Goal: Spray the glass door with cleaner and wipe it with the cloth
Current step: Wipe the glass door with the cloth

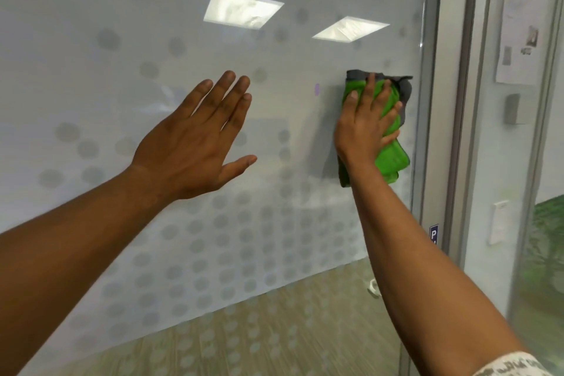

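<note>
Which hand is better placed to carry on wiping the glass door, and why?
The right hand. It presses the green cloth flat against the glass door, beside the frame. The left hand is open, holds nothing and has no cloth.

At 1 o'clock I see 2 bright ceiling light panels (pixel 243 8), side by side, mirrored in the pane. Out at 3 o'clock a grey metal frame post (pixel 454 119) stands upright, and past it a sheet of paper (pixel 518 40) is pinned to the wall with a small grey box (pixel 515 108) just below it and a white switch plate (pixel 498 222) lower still. At 6 o'clock I make out striped beige carpet (pixel 274 333), and a small blue sign (pixel 434 233) sits on the post at 4 o'clock, its lettering too cut off to read.
</note>
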